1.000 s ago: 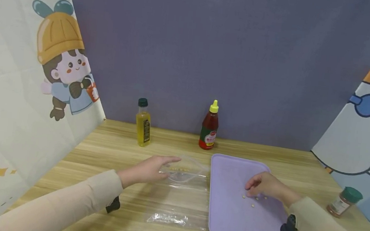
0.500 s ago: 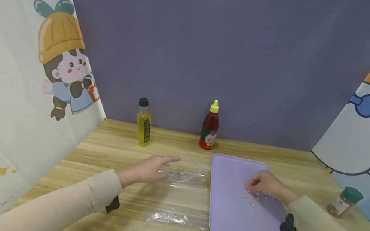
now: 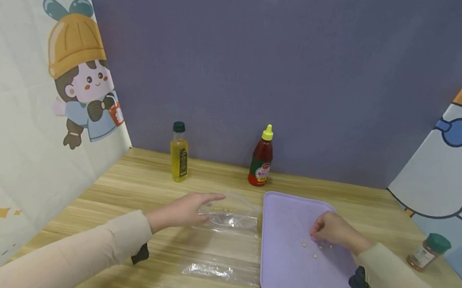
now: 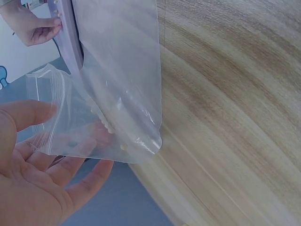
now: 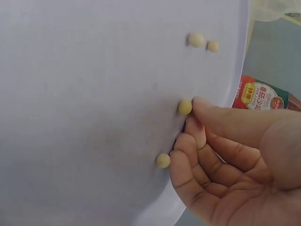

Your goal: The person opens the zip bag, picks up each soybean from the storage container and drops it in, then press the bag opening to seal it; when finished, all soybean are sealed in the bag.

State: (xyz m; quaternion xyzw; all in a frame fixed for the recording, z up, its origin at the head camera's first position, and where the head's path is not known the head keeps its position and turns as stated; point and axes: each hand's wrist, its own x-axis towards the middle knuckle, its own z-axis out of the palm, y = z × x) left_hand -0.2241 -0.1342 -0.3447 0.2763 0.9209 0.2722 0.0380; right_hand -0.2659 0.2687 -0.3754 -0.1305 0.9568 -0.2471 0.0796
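My left hand (image 3: pixel 190 212) holds the mouth of a clear zip bag (image 3: pixel 222 246) apart, thumb at one edge and fingers behind the plastic. Several pale yellow soybeans (image 4: pixel 108 126) lie inside the bag. Over the lilac tray (image 3: pixel 288 281) my right hand (image 3: pixel 331 232) has its fingers curled, thumb and forefinger tips together. In the right wrist view one soybean (image 5: pixel 185 107) sits right at the thumb tip and another soybean (image 5: pixel 163 160) by the other fingertips. Two more, including a larger-looking soybean (image 5: pixel 196 39), lie farther off. Whether a bean is between the fingertips is hidden.
An oil bottle (image 3: pixel 179 155) with a dark green cap stands behind the bag. Right of it is a red sauce bottle (image 3: pixel 261 159) with a yellow tip. A green-capped spice jar (image 3: pixel 428 252) stands right of the tray. Fabric panels enclose the wooden table (image 3: pixel 135 171).
The right hand's thumb and forefinger have come together, and the hand has shifted slightly to the right over the tray. The left hand and the bag stay nearly in place.
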